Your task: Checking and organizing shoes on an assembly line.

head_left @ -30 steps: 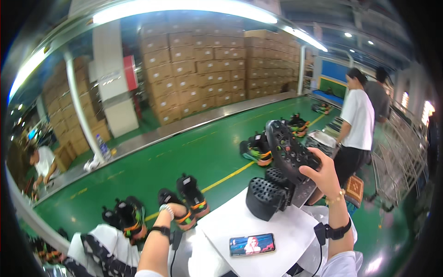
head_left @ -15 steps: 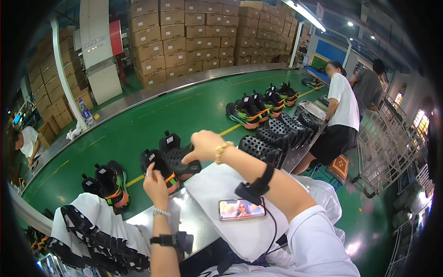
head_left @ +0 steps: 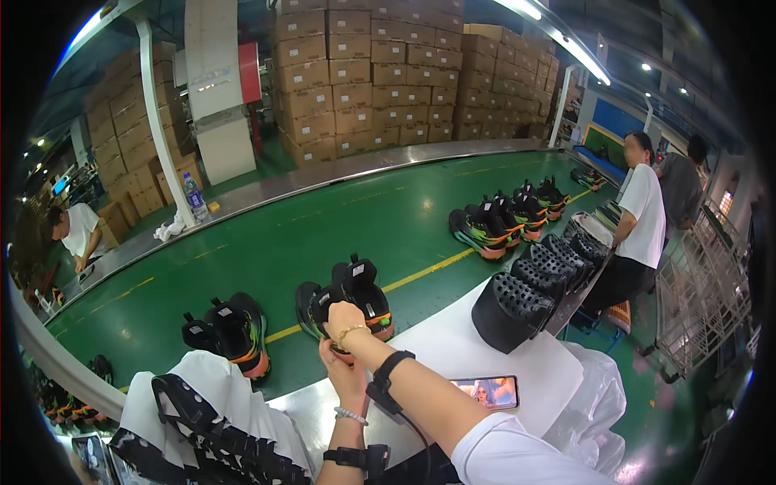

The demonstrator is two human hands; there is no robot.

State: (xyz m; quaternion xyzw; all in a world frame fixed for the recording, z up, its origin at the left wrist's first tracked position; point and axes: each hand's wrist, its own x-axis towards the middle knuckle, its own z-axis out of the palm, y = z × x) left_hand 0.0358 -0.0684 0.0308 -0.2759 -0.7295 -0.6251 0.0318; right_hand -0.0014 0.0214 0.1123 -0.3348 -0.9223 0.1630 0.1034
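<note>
Wide across the scene stretched the long green surface with its yellow line [head_left: 242,271]! Right of the hands stood chunky black perforated clogs [head_left: 517,303]. Near the surface's edge sat a black, orange-soled sneaker [head_left: 325,301], its near end clamped in the left hand's [head_left: 346,378] fingers; the right hand [head_left: 346,318] covered its top, finger grip impossible to tell.

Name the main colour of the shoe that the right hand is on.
The shoe is mainly black where it shows; see the head view.
</note>
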